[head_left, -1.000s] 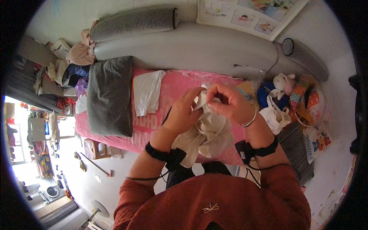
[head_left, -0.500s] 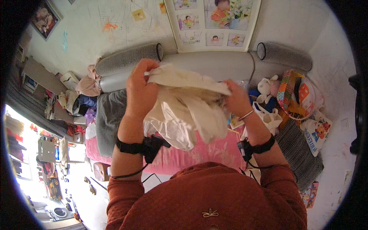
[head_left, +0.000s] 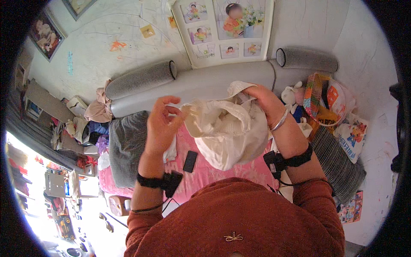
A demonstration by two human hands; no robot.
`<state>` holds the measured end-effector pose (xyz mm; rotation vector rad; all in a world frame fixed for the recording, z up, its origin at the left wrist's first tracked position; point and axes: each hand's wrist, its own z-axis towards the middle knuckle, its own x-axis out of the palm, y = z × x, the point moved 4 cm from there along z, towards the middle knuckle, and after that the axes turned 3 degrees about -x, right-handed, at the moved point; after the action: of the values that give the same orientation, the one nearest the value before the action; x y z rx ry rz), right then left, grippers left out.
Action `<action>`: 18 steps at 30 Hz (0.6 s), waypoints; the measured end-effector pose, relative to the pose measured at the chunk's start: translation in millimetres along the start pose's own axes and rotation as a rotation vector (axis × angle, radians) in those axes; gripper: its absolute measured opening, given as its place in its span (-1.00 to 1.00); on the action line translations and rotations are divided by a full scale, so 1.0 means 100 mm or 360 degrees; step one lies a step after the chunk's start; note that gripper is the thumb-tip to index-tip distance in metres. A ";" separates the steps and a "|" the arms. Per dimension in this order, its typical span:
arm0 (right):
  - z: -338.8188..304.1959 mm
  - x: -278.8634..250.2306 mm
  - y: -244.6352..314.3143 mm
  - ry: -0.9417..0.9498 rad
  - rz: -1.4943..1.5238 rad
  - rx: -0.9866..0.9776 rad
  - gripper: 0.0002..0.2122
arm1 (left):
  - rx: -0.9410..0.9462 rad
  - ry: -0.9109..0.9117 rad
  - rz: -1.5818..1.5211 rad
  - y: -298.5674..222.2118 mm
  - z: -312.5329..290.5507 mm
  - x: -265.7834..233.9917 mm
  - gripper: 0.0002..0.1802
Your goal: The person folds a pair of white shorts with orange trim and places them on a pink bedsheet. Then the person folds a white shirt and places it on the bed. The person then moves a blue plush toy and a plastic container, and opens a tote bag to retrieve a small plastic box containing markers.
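Note:
A cream cloth item [head_left: 233,147] hangs in front of me, gathered into a baggy shape with a wide opening at its top; I cannot make out its exact kind. Folds of lighter, ribbed-looking fabric show inside the opening. My right hand [head_left: 266,105] is closed on its upper right edge, fingers partly covered by the fabric. At the opposite side, my left hand [head_left: 162,124] has its fingers apart and bent, close beside the cloth's left rim and not gripping it. Below the cloth lies a pink patterned bed cover [head_left: 205,180].
A black phone [head_left: 190,161] lies on the cover. To the left rests a dark grey cushion [head_left: 127,147]; to the right, a striped cushion [head_left: 338,160], a colourful woven basket [head_left: 319,96] and a white plush toy [head_left: 290,95]. Grey bolsters [head_left: 141,79] line the back.
My left hand has let go of the cloth and moved slightly lower. The cloth has gone from stretched between both hands to hanging open from my right hand. The phone is now uncovered.

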<state>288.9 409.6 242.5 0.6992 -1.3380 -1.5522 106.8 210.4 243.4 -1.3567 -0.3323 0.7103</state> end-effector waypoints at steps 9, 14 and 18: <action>0.15 0.60 -0.02 -0.0247 0.1122 0.0650 -0.83 | 0.0768 0.0366 0.0325 -0.08 -0.50 0.55 -0.14; 0.30 0.69 0.04 -0.0138 0.1170 0.0444 -0.80 | 0.0307 0.0312 0.0290 0.16 -0.36 0.53 -0.25; 0.33 0.53 0.19 -0.0169 0.1068 0.0118 -0.66 | -0.0335 0.0178 -0.0678 0.43 -0.22 0.36 -0.63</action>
<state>244.8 376.4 276.7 0.1690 -1.5123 -1.0086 135.1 218.1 190.7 -1.4546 -0.5975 0.2481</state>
